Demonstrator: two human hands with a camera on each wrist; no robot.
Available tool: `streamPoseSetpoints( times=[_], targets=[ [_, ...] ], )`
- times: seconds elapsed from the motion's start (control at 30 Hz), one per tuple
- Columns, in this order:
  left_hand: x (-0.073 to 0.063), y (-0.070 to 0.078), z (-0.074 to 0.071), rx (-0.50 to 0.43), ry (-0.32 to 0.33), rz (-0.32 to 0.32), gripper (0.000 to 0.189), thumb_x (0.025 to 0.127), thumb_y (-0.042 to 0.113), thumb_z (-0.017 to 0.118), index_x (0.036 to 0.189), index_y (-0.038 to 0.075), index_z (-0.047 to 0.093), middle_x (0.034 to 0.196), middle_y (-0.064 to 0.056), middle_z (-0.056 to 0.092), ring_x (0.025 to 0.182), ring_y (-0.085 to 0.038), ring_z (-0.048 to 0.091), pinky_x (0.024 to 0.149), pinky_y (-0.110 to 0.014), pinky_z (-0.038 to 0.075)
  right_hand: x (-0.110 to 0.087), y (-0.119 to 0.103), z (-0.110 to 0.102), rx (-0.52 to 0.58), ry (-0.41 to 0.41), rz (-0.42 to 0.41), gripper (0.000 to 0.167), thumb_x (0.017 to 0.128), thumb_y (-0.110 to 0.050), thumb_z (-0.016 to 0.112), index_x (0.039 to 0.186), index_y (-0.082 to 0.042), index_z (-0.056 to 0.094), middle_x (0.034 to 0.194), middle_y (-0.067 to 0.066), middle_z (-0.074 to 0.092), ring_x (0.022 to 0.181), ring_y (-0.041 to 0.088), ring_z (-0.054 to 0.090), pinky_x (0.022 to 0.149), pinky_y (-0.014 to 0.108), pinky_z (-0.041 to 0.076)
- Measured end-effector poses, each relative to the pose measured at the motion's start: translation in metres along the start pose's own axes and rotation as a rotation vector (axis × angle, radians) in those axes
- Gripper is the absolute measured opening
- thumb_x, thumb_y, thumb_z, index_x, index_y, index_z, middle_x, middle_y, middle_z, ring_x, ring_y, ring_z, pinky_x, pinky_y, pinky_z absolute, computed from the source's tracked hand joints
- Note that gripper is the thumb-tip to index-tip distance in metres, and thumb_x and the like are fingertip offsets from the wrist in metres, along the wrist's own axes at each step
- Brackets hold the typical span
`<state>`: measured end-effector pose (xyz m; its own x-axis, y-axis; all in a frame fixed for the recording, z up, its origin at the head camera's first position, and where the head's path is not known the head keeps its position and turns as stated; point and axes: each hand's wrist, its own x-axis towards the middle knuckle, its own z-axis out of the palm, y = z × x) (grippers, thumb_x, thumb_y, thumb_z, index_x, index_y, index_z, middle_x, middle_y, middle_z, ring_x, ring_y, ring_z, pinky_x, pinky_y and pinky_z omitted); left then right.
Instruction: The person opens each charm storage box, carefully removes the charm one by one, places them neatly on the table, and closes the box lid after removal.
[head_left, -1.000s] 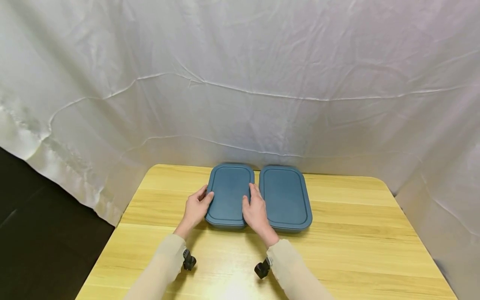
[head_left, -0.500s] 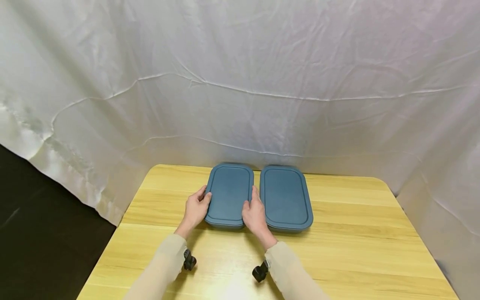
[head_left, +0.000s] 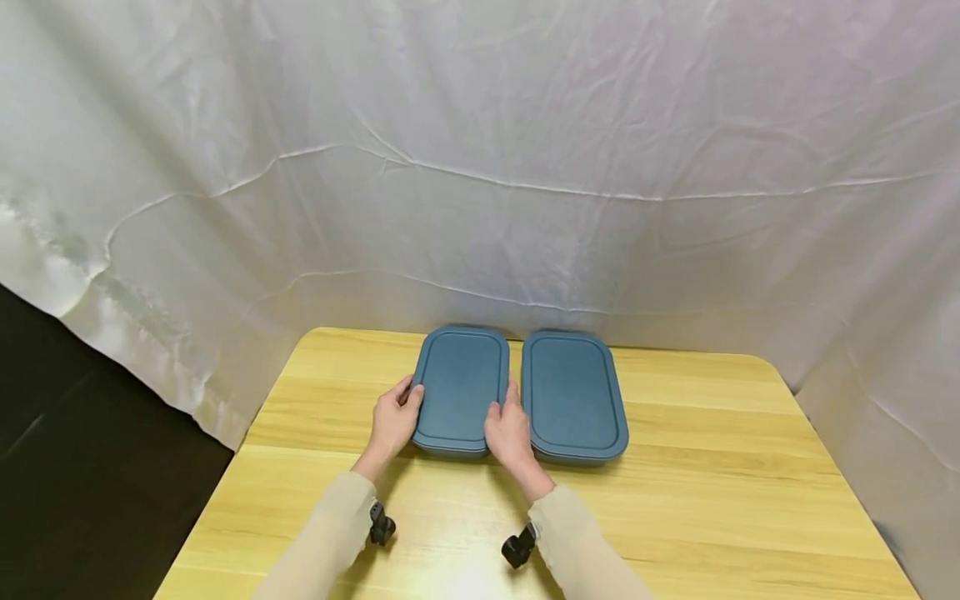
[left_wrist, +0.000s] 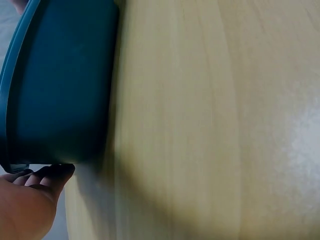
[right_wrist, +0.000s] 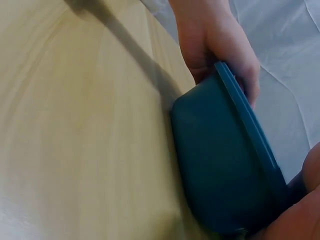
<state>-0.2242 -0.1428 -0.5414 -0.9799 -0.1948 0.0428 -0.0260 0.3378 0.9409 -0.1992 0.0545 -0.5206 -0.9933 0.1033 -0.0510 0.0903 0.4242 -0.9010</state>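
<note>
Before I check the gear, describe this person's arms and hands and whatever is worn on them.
The left sleeve and right sleeve are long, plain and cream-coloured. A small black left wrist camera and black right wrist camera sit by the cuffs; no cables show. The left hand and right hand wear no gloves.

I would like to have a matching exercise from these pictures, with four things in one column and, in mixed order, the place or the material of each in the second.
1. left hand
2. table
3. right hand
4. curtain

A. at the right edge of the left box
B. wrinkled pale cloth
C. at the left edge of the left box
D. yellowish wood

Pairs: 1-C, 2-D, 3-A, 4-B
</note>
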Motion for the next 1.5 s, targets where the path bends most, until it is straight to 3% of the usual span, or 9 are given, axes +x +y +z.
streamPoseSetpoints(
  times=[0.4,0.5,0.6,0.8,0.93,1.07,1.2,1.37,1.5],
  targets=[
    [-0.003,0.000,0.000,-0.011,0.010,-0.016,0.047,0.109,0.022,0.059,0.150,0.001,0.058,0.136,-0.024,0.069,0.129,-0.037,0.066,0.109,-0.050,0.053,-0.008,0.015,0.009,0.059,0.032,-0.036,0.066,0.114,-0.024,0.043,0.169,-0.003,0.013,0.057,-0.004,0.038,0.047,0.013,0.033,0.065,0.037,0.043],
    [-0.003,0.000,-0.001,0.007,0.002,-0.013,0.047,0.109,0.022,0.058,0.151,0.001,0.057,0.132,-0.024,0.072,0.125,-0.037,0.069,0.108,-0.051,0.054,-0.007,0.014,0.008,0.061,0.029,-0.025,0.066,0.114,-0.023,0.043,0.169,-0.002,0.014,0.057,-0.004,0.038,0.047,0.012,0.032,0.069,0.041,0.047],
    [-0.003,-0.001,-0.001,0.034,-0.008,-0.007,0.048,0.110,0.023,0.056,0.152,0.002,0.055,0.128,-0.024,0.073,0.120,-0.037,0.070,0.106,-0.052,0.054,-0.006,0.013,0.008,0.074,0.024,-0.014,0.066,0.113,-0.022,0.043,0.168,0.001,0.014,0.061,-0.004,0.040,0.048,0.012,0.033,0.090,0.049,0.052],
    [-0.003,0.000,-0.004,0.064,-0.013,0.004,0.048,0.110,0.023,0.054,0.153,0.001,0.054,0.129,-0.024,0.073,0.120,-0.036,0.068,0.108,-0.052,0.052,-0.005,0.010,0.006,0.068,0.000,0.005,0.066,0.114,-0.021,0.043,0.168,0.003,0.013,0.064,0.002,0.046,0.050,0.015,0.037,0.086,0.048,0.054],
    [-0.003,0.000,-0.004,0.075,-0.013,0.017,0.048,0.110,0.022,0.055,0.153,0.001,0.054,0.139,-0.023,0.068,0.129,-0.037,0.065,0.111,-0.052,0.050,-0.004,0.008,0.006,0.066,0.001,0.008,0.066,0.113,-0.020,0.043,0.168,0.002,0.013,0.094,0.024,0.063,0.063,0.023,0.051,0.114,0.060,0.045],
    [-0.002,0.000,-0.005,0.074,-0.019,0.021,0.048,0.110,0.022,0.055,0.152,0.001,0.054,0.149,-0.022,0.061,0.140,-0.037,0.058,0.116,-0.052,0.047,-0.004,0.008,0.005,0.056,-0.002,0.012,0.066,0.113,-0.020,0.043,0.168,0.001,0.013,0.110,0.028,0.062,0.072,0.026,0.055,0.120,0.060,0.040],
    [-0.002,0.002,-0.006,0.069,-0.023,0.018,0.048,0.110,0.022,0.055,0.153,0.001,0.054,0.153,-0.021,0.057,0.144,-0.036,0.054,0.118,-0.051,0.045,-0.003,0.007,0.004,0.051,-0.007,0.018,0.067,0.113,-0.021,0.044,0.168,0.001,0.013,0.096,0.027,0.061,0.064,0.022,0.048,0.110,0.060,0.048],
    [-0.002,0.003,-0.007,0.084,-0.029,0.026,0.048,0.110,0.022,0.054,0.153,0.001,0.053,0.153,-0.021,0.057,0.144,-0.037,0.054,0.118,-0.052,0.045,-0.001,0.006,0.003,0.052,0.002,0.014,0.066,0.113,-0.021,0.045,0.168,0.001,0.015,0.110,0.028,0.061,0.068,0.025,0.050,0.114,0.058,0.044],
    [-0.002,0.004,-0.007,0.098,-0.028,0.023,0.048,0.110,0.022,0.055,0.153,0.002,0.054,0.151,-0.021,0.059,0.141,-0.037,0.057,0.117,-0.052,0.047,-0.001,0.006,0.002,0.052,-0.011,0.024,0.067,0.113,-0.022,0.044,0.169,-0.002,0.014,0.087,0.018,0.057,0.056,0.021,0.041,0.106,0.055,0.046]
  ],
)
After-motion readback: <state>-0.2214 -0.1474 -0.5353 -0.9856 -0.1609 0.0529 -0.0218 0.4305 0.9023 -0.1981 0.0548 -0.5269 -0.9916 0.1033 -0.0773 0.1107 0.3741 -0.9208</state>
